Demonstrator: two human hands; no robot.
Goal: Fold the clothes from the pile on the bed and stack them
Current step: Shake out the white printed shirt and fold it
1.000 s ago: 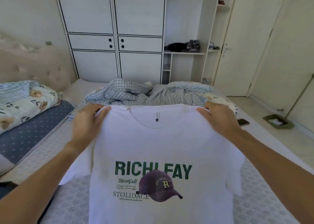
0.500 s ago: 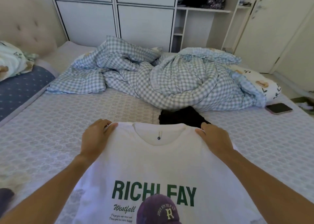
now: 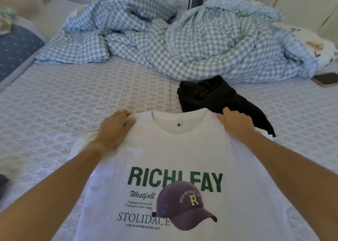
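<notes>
Up at the shoulders, both hands hold the white T-shirt (image 3: 182, 149): the left hand (image 3: 114, 129) has its grip closed on the left shoulder seam, fingers curled over the cloth beside the collar, and the right hand (image 3: 236, 124) has its grip closed on the right shoulder seam in the same way, thumb lying on the front of the fabric. Between the two hands the shirt is stretched flat with its front facing up, the round collar and a small neck label showing at the top, green lettering and a printed purple cap lower down the chest. Its lower part runs out of the bottom of the view, and whether the shirt lies fully on the bed (image 3: 73, 103) or is partly lifted cannot be told. Just beyond the right hand a crumpled black garment (image 3: 215, 96) lies on the patterned sheet, its near edge partly tucked under the shirt's shoulder. Farther back, a rumpled blue-and-white checked duvet (image 3: 182, 39) spreads across the bed. A phone (image 3: 325, 78) rests near the right edge, close to the duvet, and a dark blue dotted pillow (image 3: 16, 48) sits at the far left.
</notes>
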